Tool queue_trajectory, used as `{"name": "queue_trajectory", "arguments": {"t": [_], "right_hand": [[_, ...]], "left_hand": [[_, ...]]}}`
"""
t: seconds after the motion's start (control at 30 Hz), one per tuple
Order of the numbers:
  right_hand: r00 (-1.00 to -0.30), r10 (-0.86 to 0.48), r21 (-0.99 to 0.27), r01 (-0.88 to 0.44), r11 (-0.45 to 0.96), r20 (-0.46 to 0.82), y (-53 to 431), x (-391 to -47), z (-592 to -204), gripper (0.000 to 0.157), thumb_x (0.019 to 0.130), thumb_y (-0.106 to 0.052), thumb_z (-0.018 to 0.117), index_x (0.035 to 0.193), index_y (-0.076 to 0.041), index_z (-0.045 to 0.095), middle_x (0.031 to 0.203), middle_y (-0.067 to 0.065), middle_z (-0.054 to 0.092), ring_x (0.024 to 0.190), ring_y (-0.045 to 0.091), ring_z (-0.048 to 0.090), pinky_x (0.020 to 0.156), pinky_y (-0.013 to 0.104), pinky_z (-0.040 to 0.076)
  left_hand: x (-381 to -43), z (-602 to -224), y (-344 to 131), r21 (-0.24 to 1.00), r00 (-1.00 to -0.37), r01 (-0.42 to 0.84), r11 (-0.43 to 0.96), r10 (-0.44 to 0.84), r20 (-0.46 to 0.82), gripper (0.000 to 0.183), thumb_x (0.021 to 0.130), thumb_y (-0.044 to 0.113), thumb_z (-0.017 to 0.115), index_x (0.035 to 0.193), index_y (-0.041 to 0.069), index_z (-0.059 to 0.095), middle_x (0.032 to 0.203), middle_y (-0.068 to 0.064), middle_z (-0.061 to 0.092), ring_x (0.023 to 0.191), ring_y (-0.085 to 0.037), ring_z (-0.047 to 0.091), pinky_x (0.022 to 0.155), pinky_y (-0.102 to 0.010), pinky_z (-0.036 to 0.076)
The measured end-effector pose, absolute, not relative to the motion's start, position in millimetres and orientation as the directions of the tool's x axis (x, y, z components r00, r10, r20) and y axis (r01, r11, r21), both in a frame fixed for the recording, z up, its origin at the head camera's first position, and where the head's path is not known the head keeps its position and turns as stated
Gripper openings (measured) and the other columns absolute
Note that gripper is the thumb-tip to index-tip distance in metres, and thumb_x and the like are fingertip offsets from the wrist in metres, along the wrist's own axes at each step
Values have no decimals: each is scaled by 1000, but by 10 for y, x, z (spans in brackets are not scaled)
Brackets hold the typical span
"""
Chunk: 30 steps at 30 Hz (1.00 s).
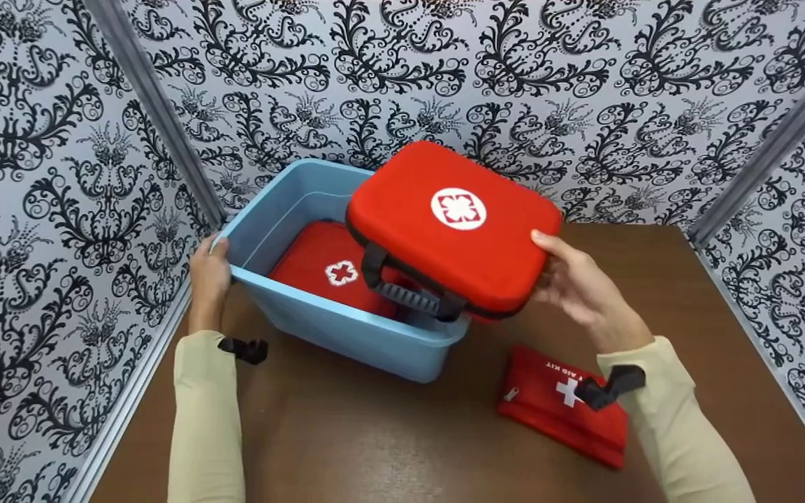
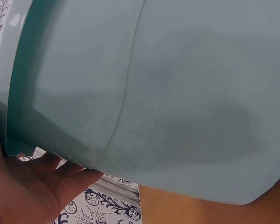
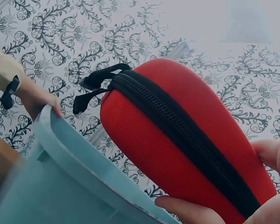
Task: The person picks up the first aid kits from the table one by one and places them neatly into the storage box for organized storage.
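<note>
My right hand [image 1: 584, 290] grips a red hard-shell first aid case [image 1: 472, 251] by its right end, thumb on top. The case is tilted above the right part of a blue plastic tub [image 1: 332, 335], its black carry handle [image 1: 409, 297] toward me. In the right wrist view a black zipper [image 3: 177, 126] runs along the side of the case. At the tub's left end, my left hand [image 1: 208, 276] holds the rim, with fingers against the outer wall in the left wrist view. Inside lies another red case [image 1: 305, 265] with a white cross emblem, partly hidden by the raised case.
On the brown table [image 1: 346, 440], a flat red first aid pouch [image 1: 542, 412] with a white cross lies right of the tub, partly covered by my right wrist strap. Black-and-white patterned walls [image 1: 584, 112] with grey corner posts stand behind and at both sides.
</note>
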State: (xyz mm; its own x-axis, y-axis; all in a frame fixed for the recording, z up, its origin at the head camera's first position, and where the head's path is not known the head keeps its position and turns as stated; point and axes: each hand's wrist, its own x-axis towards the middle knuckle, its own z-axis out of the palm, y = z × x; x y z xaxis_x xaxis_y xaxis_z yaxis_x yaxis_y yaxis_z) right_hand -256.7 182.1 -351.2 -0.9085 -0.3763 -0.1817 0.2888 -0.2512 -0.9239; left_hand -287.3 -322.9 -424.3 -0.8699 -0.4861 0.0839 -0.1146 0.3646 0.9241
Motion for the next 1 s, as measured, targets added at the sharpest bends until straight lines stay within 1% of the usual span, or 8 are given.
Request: {"name": "queue_trajectory", "arguments": {"t": [0.17, 0.27, 0.37, 0.5, 0.73, 0.87, 1.0], "right_hand": [[-904, -376, -916, 313, -251, -205, 1658, -2677, -3462, 46, 91, -39, 53, 128, -14, 43, 107, 3, 65, 90, 21, 63, 71, 35, 54], [-903, -372, -913, 321, -252, -215, 1571, -2731, -3433, 48, 89, -39, 55, 128, -13, 43, 108, 4, 65, 92, 22, 64, 71, 37, 54], [-904, -367, -908, 328, -263, -220, 1495, -2782, -3408, 51, 88, -38, 58, 129, -13, 43, 109, 6, 65, 93, 24, 64, 75, 41, 54], [-904, -361, -899, 339, -277, -229, 1397, -2847, -3382, 54, 85, -36, 62, 130, -12, 44, 111, 7, 63, 95, 26, 64, 81, 46, 52], [-906, -336, -896, 353, -271, -256, 1204, -2902, -3348, 56, 83, -34, 65, 129, -10, 44, 114, 11, 59, 96, 28, 63, 82, 49, 51], [-906, -324, -892, 364, -268, -272, 1079, -2947, -3332, 58, 81, -33, 68, 129, -11, 44, 118, 13, 54, 99, 29, 61, 84, 49, 50], [-900, -321, -885, 384, -263, -295, 948, -3005, -3323, 57, 80, -31, 69, 128, -13, 45, 120, 14, 53, 101, 30, 58, 85, 51, 49]], "left_hand": [[-2865, -4239, -3212, 925, -867, -117, 362, -491, 83, 43, 98, 24, 34, 135, 5, 44, 141, -18, 40, 129, -31, 36, 110, -39, 26], [-2866, -4236, -3203, 926, -866, -115, 359, -492, 83, 42, 98, 24, 35, 135, 5, 44, 141, -17, 41, 129, -31, 37, 110, -39, 26], [-2869, -4233, -3203, 928, -868, -122, 351, -492, 72, 43, 98, 25, 34, 136, 6, 43, 141, -17, 41, 129, -30, 37, 110, -38, 26], [-2867, -4231, -3213, 929, -869, -137, 344, -492, 54, 44, 99, 26, 33, 137, 7, 42, 141, -16, 41, 129, -29, 37, 110, -37, 26], [-2867, -4225, -3211, 909, -868, -135, 395, -490, 84, 43, 98, 25, 34, 136, 6, 43, 141, -17, 41, 129, -30, 37, 110, -39, 26], [-2869, -4220, -3206, 912, -868, -129, 390, -490, 87, 43, 98, 25, 34, 135, 5, 43, 140, -17, 42, 128, -30, 38, 110, -38, 26], [-2872, -4229, -3206, 915, -869, -122, 384, -487, 89, 43, 98, 25, 34, 135, 5, 43, 140, -17, 42, 128, -30, 38, 110, -38, 26]]}}
